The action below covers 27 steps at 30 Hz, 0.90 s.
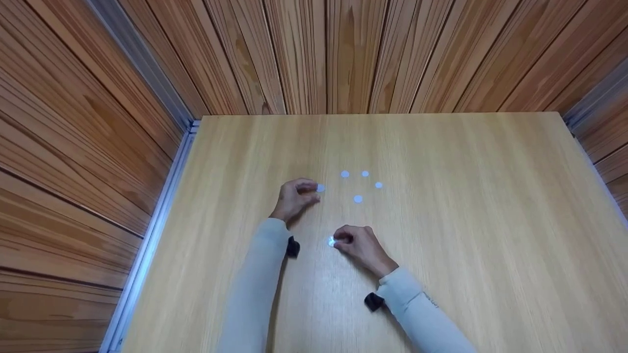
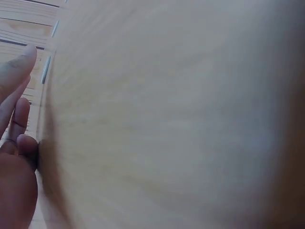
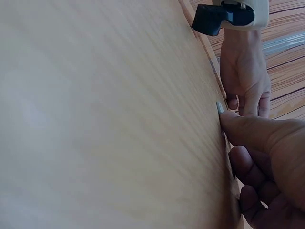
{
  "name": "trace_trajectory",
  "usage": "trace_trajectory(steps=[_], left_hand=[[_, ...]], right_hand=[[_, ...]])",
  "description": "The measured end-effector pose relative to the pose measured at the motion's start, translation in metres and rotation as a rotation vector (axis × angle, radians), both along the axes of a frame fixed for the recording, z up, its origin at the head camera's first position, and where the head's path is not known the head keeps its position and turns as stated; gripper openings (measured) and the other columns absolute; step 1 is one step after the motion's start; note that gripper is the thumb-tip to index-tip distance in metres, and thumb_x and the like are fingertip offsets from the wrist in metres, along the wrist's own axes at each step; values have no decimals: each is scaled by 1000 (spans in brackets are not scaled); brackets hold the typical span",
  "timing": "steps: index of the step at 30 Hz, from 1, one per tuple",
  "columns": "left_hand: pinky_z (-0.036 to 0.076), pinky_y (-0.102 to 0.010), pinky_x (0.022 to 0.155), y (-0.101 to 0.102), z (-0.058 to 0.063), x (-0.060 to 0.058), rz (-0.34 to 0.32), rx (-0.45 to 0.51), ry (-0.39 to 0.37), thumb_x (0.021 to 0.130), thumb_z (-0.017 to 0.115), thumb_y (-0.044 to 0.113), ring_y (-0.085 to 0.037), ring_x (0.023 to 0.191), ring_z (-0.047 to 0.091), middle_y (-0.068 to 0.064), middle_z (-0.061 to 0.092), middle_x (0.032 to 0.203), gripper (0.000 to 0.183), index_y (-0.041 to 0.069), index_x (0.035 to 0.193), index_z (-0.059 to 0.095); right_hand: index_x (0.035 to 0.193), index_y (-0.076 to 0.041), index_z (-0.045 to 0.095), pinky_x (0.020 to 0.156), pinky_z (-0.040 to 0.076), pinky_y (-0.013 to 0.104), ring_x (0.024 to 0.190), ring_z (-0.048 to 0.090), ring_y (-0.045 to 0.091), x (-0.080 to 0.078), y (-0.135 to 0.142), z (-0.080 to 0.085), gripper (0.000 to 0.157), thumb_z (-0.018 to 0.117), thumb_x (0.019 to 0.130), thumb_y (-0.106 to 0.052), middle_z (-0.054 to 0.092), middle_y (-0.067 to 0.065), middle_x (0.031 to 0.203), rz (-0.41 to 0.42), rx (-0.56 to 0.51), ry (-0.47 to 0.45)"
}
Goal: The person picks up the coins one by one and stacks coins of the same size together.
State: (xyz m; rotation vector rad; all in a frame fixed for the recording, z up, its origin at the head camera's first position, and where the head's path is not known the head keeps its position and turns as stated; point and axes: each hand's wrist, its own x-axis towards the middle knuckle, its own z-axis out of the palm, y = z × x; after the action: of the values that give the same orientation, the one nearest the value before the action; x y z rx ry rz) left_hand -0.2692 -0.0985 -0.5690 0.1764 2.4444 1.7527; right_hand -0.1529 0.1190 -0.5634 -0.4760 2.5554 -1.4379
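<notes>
In the head view my right hand [image 1: 360, 247] pinches a small round disc [image 1: 331, 241] at the tabletop, where it gleams under the light. The pale edge of this disc [image 3: 219, 107] shows at my thumb tip in the right wrist view. Farther forward and left, my left hand [image 1: 294, 198] has its thumb and fingers apart, with a fingertip right at the rim of another pale disc [image 1: 321, 188]. To the right of that hand lie several more flat discs, among them one at the back [image 1: 345, 174] and one nearer [image 1: 358, 199].
The wooden table [image 1: 466, 206] meets a plank wall [image 1: 343, 59] behind and another on the left. A metal rail [image 1: 152, 245] runs along the left edge. Small black devices, one on the left wrist [image 1: 293, 247] and one on the right [image 1: 374, 302], hang close over the tabletop.
</notes>
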Motion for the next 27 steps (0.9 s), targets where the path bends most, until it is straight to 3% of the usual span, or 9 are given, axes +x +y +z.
trace_trajectory(steps=[7,18,27], left_hand=[[52,-29,90,4,0,-7,14,-10,-32,81,81,0,-17,102,68,-5,74,106,29,5,108,74],[50,-32,93,5,-2,-12,-44,-77,-19,84,80,2,-19,105,67,-8,73,110,30,2,112,72],[52,-31,87,8,0,-14,-22,-81,-35,83,79,1,-17,96,69,-5,75,100,22,4,104,75]], right_hand=[[103,-8,74,76,53,29,84,66,11,0,0,1,15,75,89,-7,73,-2,95,6,14,-18],[102,-9,75,75,52,29,82,65,10,2,1,0,14,77,88,-7,73,-4,92,6,0,-30],[101,-9,75,74,52,28,82,65,9,0,1,-1,14,77,87,-7,73,-5,91,5,-6,0]])
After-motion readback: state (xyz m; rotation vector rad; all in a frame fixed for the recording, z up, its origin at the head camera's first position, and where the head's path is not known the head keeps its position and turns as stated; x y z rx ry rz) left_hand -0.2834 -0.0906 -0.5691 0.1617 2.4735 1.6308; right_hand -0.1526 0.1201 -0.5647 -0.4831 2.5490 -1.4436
